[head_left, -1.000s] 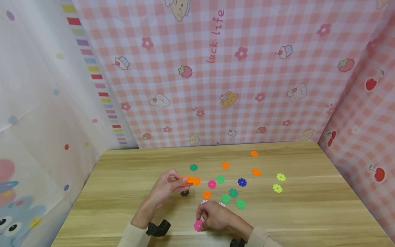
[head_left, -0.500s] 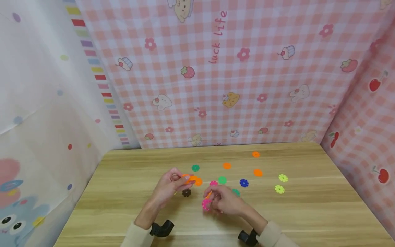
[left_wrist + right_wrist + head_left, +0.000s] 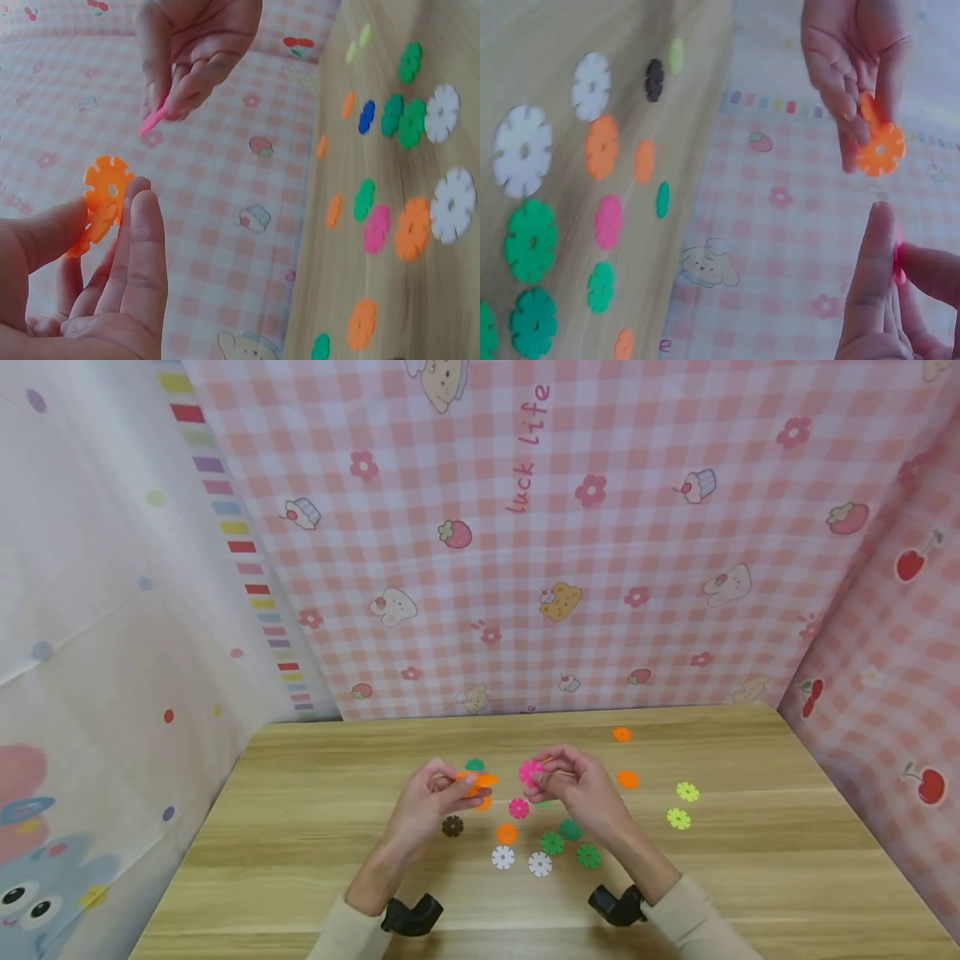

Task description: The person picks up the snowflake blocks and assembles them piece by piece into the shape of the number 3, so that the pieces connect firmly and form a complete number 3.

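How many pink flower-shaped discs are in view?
2: one upper pink disc pinched by the right hand, one lower pink disc flat on the table. More may be hidden.

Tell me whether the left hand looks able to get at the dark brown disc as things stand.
Probably yes: the dark brown disc lies uncovered near the left hand, though that hand is occupied, pinching orange discs.

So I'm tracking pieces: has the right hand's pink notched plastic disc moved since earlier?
Yes: in head view, that disc moved toward the wooden table's far edge.
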Demonstrator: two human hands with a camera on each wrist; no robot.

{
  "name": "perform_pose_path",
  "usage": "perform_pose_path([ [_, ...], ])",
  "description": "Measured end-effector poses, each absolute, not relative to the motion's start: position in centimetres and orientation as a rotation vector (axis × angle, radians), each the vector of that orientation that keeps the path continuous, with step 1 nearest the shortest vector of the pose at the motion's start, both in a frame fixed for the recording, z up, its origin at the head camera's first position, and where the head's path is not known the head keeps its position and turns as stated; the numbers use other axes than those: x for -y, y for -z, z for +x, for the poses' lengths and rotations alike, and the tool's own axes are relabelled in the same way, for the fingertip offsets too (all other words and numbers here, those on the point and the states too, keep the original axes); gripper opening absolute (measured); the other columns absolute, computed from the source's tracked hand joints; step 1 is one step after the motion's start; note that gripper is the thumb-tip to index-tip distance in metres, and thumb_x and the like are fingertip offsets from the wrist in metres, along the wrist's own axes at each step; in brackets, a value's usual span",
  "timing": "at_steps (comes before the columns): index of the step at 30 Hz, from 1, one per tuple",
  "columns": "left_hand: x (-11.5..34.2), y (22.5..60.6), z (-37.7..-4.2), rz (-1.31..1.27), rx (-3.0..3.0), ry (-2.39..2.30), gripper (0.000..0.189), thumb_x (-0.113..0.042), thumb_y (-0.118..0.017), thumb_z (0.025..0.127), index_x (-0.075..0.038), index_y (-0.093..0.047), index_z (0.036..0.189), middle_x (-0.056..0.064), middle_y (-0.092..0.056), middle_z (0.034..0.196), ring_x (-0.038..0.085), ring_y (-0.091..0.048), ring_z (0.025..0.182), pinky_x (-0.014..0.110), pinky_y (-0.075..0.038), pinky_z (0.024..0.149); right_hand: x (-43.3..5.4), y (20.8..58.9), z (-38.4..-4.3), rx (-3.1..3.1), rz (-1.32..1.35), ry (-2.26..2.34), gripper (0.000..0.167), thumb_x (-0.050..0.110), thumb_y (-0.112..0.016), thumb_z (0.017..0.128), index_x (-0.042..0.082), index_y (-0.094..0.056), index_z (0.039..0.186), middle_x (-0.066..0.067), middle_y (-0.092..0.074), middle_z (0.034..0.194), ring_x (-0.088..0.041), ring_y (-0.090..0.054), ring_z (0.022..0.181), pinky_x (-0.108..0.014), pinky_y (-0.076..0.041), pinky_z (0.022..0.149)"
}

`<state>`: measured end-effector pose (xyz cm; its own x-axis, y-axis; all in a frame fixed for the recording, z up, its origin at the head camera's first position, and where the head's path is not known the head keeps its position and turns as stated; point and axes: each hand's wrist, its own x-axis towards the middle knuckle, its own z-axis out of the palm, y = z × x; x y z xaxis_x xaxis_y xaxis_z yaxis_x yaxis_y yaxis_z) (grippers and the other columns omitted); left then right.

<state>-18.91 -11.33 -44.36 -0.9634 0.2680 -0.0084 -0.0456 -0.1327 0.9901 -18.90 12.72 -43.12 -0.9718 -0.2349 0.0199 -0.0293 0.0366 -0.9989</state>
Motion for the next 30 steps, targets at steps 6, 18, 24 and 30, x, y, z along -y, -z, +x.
perform_pose_path([
  [6, 10.5, 43.9, -18.6, 0.229, -1.863, -2.240, 0.024, -0.015, -0.067, 0.096, 0.000, -0.049, 0.099, 0.022, -0.068, 0.120, 0.027, -0.072, 0.099, 0.040, -0.056, 0.089, -12.1, 42.7, -18.8, -2.136, -0.254, 2.131, 0.027, -0.002, -0.059, 0.096, -0.002, -0.056, 0.123, -0.017, -0.070, 0.097, -0.030, -0.073, 0.084, -0.041, -0.059, 0.082],
  [18, 9.9, 43.9, -18.4, 0.195, -1.773, -2.310, 0.019, -0.009, -0.063, 0.097, 0.000, -0.047, 0.098, 0.024, -0.068, 0.117, 0.022, -0.073, 0.096, 0.034, -0.057, 0.088, -11.5, 43.1, -18.3, -2.193, -0.318, 2.120, 0.023, -0.002, -0.061, 0.095, -0.002, -0.061, 0.118, -0.019, -0.072, 0.099, -0.043, -0.069, 0.086, -0.034, -0.060, 0.077],
  [24, 9.9, 44.2, -18.4, 0.172, -1.732, -2.325, 0.018, -0.006, -0.062, 0.097, -0.001, -0.046, 0.097, 0.026, -0.066, 0.118, 0.023, -0.072, 0.098, 0.034, -0.056, 0.089, -11.5, 43.3, -18.0, -2.302, -0.412, 2.100, 0.023, -0.005, -0.062, 0.093, 0.000, -0.065, 0.115, -0.019, -0.071, 0.097, -0.028, -0.071, 0.078, -0.035, -0.060, 0.074],
  [30, 9.9, 44.3, -18.4, 0.144, -1.731, -2.327, 0.015, -0.003, -0.061, 0.097, -0.001, -0.046, 0.096, 0.029, -0.065, 0.119, 0.022, -0.072, 0.098, 0.032, -0.056, 0.088, -11.2, 43.2, -17.7, -2.385, -0.465, 2.081, 0.022, -0.006, -0.063, 0.092, 0.002, -0.066, 0.113, -0.017, -0.071, 0.094, -0.022, -0.070, 0.076, -0.041, -0.060, 0.073],
])
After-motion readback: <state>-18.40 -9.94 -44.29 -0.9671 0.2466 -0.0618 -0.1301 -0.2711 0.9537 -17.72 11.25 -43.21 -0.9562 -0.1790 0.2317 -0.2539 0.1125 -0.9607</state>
